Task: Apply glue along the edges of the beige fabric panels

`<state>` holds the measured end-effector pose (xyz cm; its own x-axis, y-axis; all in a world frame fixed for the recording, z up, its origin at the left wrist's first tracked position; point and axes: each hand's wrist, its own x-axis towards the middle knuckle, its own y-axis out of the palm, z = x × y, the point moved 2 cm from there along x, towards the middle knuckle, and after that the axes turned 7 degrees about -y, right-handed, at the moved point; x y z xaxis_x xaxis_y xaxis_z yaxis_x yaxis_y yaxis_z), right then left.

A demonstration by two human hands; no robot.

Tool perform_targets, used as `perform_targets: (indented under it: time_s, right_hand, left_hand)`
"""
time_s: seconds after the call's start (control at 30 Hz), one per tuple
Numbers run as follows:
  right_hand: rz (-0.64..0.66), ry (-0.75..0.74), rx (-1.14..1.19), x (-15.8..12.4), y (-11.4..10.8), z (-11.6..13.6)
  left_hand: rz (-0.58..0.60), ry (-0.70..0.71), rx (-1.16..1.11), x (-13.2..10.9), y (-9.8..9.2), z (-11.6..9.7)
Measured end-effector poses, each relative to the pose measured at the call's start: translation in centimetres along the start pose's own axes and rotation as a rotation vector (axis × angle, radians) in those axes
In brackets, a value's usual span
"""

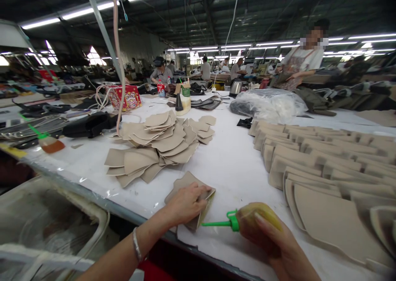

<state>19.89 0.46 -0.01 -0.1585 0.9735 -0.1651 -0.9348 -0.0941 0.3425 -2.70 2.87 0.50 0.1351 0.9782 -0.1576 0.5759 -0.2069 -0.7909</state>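
Note:
My left hand (pixel 185 204) lies on a small stack of beige cut pieces (pixel 185 181) at the near edge of the white table (pixel 235 165). Its fingers are bent and press the top piece down. My right hand (pixel 275 242) grips a squeeze bottle of yellowish glue (pixel 258 216). The bottle's green nozzle (pixel 216 223) points left and touches the stack's right edge, where a thin yellow line shows.
A fanned heap of beige pieces (pixel 161 147) lies behind the stack. Overlapping rows of larger beige pieces (pixel 324 169) cover the right. Another glue bottle (pixel 49 143) lies far left. A clear plastic bag (pixel 269 101), black pieces and several workers are beyond.

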Motion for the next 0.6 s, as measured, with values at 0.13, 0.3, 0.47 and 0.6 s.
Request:
perform_targets:
  time_s: [0.13,0.3,0.47,0.6]
  right_hand:
    - [-0.255,0.133,0.360,0.6,-1.8,0.5]
    - [-0.299,0.138,0.466,1.3,-3.4,0.4]
    - [-0.170,-0.015,0.244,1.3,-4.1,-0.8]
    - [-0.156,-0.054,0.178,1.4,-4.6,-1.2]
  left_hand:
    - [-0.013,-0.046,-0.095,-0.4,-0.4,0.8]
    - [-0.370,-0.224,0.041,-1.1,-1.5,3.0]
    - [-0.504,-0.292,0.198,-1.9,-2.1,3.0]
    - [-0.418,-0.212,0.137,-2.7,-1.3,0.8]
